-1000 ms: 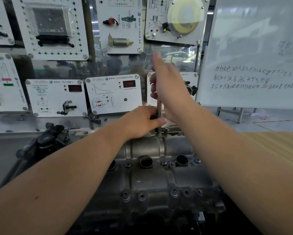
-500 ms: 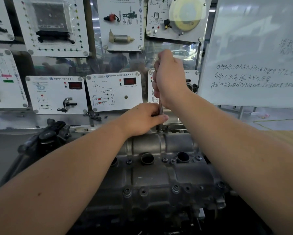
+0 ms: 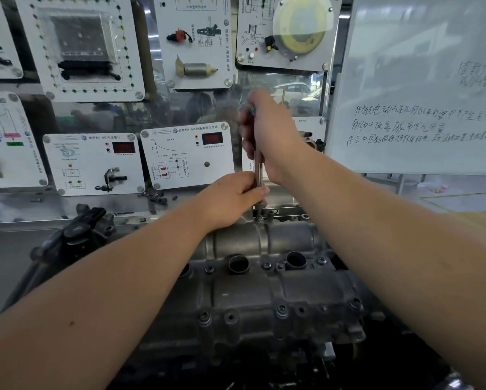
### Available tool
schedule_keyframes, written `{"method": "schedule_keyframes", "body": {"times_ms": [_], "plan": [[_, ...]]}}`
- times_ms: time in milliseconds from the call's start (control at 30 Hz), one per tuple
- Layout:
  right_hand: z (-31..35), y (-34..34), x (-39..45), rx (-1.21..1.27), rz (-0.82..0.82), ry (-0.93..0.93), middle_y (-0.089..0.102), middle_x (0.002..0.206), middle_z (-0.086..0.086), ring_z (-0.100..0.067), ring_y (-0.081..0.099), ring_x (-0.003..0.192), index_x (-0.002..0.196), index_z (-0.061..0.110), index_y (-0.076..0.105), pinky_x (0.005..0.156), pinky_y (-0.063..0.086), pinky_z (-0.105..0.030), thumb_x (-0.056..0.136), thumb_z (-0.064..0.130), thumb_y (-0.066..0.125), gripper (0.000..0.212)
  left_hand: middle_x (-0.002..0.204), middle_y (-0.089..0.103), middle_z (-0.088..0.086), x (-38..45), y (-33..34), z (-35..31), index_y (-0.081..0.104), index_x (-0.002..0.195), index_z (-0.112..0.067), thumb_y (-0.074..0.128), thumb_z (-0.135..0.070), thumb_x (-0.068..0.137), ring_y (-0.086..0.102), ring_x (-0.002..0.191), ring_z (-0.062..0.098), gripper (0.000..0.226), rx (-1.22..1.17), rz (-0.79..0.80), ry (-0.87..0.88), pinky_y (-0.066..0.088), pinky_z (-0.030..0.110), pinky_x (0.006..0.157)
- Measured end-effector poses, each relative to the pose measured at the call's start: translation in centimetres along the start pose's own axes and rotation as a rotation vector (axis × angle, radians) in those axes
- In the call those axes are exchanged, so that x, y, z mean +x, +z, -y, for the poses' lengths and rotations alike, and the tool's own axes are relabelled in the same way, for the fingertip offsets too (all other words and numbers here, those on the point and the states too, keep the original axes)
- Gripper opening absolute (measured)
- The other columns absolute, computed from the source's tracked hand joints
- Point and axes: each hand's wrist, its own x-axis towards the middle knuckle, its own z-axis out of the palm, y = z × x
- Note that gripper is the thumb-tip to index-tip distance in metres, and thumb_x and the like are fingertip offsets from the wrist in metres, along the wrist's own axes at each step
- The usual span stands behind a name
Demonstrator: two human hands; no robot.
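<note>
Driver (image 3: 258,171): near upright, tip down on a bolt (image 3: 258,219) at the far edge of the engine cover (image 3: 264,294), roughly mid-length of that edge. Only the steel shaft shows, between the two hands; the handle is mostly hidden.

Right hand (image 3: 267,136): fist wrapped round the top end of the driver, forearm coming in from the lower right.

Left hand (image 3: 230,198): thumb and fingers pinch the lower shaft just above the tip. Can't tell if the palm touches the cover.

A short stud (image 3: 271,213) stands just right of the tip. Nearer the camera, two open round bores (image 3: 238,263) (image 3: 296,260) sit in the cover, with small bolts (image 3: 266,266) between them. A black assembly (image 3: 81,229) lies off the cover's left end.

Behind, on the metal shelf (image 3: 25,204), are a few loose black bits (image 3: 154,197). Above it hang white sensor panels; the one behind the left hand (image 3: 188,154) has a red display. A whiteboard (image 3: 419,80) with handwriting stands right of the hands.
</note>
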Motion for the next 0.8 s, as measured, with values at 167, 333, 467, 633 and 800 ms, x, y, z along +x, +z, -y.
{"method": "schedule_keyframes", "body": {"times_ms": [167, 333, 467, 633, 800], "plan": [[0.3, 1.9, -0.1, -0.082, -0.3, -0.103, 0.048, 0.061, 0.003, -0.009, 0.041, 0.054, 0.066, 0.018, 0.041, 0.046, 0.035, -0.015, 0.103, 0.017, 0.035, 0.038, 0.068, 0.058, -0.012, -0.5, 0.0, -1.3, 0.052, 0.068, -0.024, 0.05, -0.019, 0.104, 0.055, 0.064, 0.0, 0.036, 0.039, -0.032, -0.078, 0.04, 0.017, 0.06], [-0.5, 1.9, 0.3, -0.094, -0.373, -0.203, 0.035, 0.038, 0.015, -0.005, 0.032, 0.037, 0.056, 0.022, 0.036, 0.037, 0.027, -0.019, 0.101, 0.021, 0.036, 0.045, 0.071, 0.043, -0.005, -0.4, 1.0, -4.1, 0.029, 0.071, -0.032, 0.046, 0.011, 0.096, 0.042, 0.066, 0.012, 0.053, -0.062, -0.214, -0.153, 0.039, 0.005, 0.058], [-0.5, 1.1, 0.3, -0.094, -0.324, -0.239, 0.037, 0.053, 0.007, -0.007, 0.033, 0.047, 0.06, 0.022, 0.035, 0.041, 0.032, -0.015, 0.102, 0.023, 0.041, 0.042, 0.087, 0.053, 0.032, 0.0, 3.3, -3.8, 0.052, 0.075, -0.008, 0.044, 0.002, 0.099, 0.05, 0.074, 0.041, 0.028, -0.105, -0.323, -0.173, 0.05, 0.032, 0.072], [0.1, 1.0, 0.1, 0.005, -0.209, -0.081, 0.027, 0.048, 0.007, -0.017, 0.021, 0.055, 0.061, 0.021, 0.03, 0.055, 0.018, -0.032, 0.094, 0.024, 0.039, 0.035, 0.085, 0.061, 0.005, 0.5, 4.3, -4.0, 0.053, 0.094, -0.016, 0.039, -0.023, 0.107, 0.062, 0.102, 0.04, 0.021, -0.103, -0.417, -0.207, 0.05, 0.053, 0.097], [-0.2, -0.2, 0.4, 0.108, -0.019, -0.004, 0.022, 0.059, 0.001, -0.018, 0.014, 0.052, 0.062, 0.026, 0.027, 0.05, 0.015, -0.026, 0.093, 0.026, 0.04, 0.034, 0.078, 0.047, -0.006, 0.7, 4.6, -4.7, 0.04, 0.082, -0.024, 0.031, -0.033, 0.11, 0.054, 0.088, 0.028, 0.031, -0.047, -0.462, -0.25, 0.046, 0.049, 0.096]]}}
